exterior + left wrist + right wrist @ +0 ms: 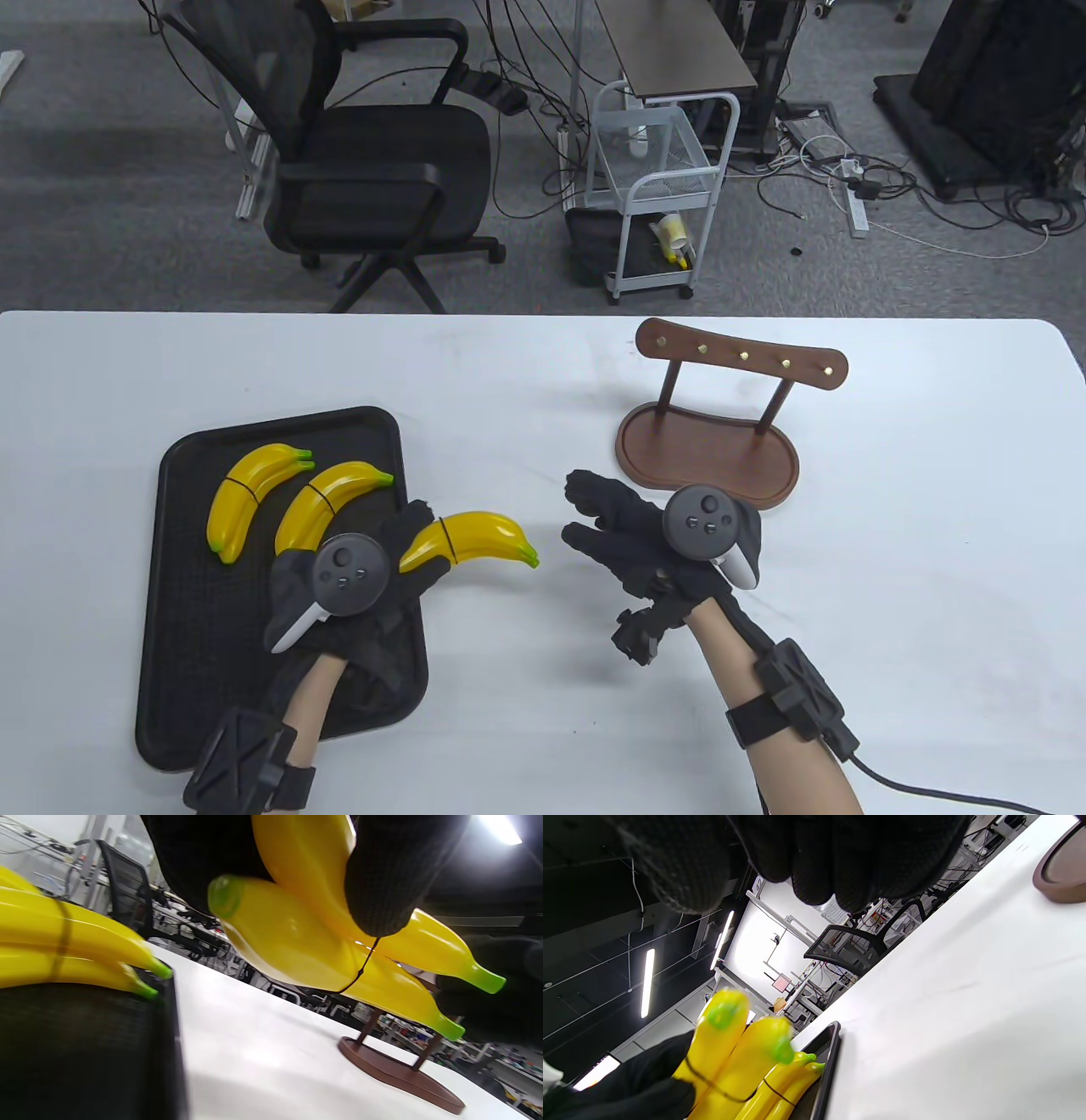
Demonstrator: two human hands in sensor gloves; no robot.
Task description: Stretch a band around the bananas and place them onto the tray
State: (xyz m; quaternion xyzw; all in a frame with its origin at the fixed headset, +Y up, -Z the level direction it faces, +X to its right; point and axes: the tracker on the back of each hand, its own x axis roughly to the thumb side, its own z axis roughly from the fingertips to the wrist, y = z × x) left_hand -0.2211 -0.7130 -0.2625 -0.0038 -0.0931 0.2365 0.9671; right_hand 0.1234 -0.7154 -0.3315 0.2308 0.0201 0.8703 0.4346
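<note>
Tray (178,543): a black, rounded-corner rectangle with a raised rim and a fine textured floor, lying flat on the smooth white table (891,594).

Banded pairs on tray: two glossy yellow plastic banana pairs with green tips lay on the tray's far half, one (250,497) toward its far left, the other (327,505) just right of it. Each was cinched by a thin dark band.

Held bananas (471,543): a third glossy pair, curved and green-tipped, was raised just past the tray's right rim, tips pointing away from the tray. The left wrist view showed two bananas side by side with a thin black band (360,971) round their middle.

Left hand (356,586): in a black knit glove, above the tray's right edge, fingers curled round the stem end of the held bananas, grasping them.

Right hand (645,535): in a black glove, well right of the tray and apart from the bananas, fingers loosely spread, holding nothing.

Wooden stand (713,424): dark brown, with a kidney-shaped dished base, two slanted posts and a curved top bar set with brass studs, farther right of the tray.
</note>
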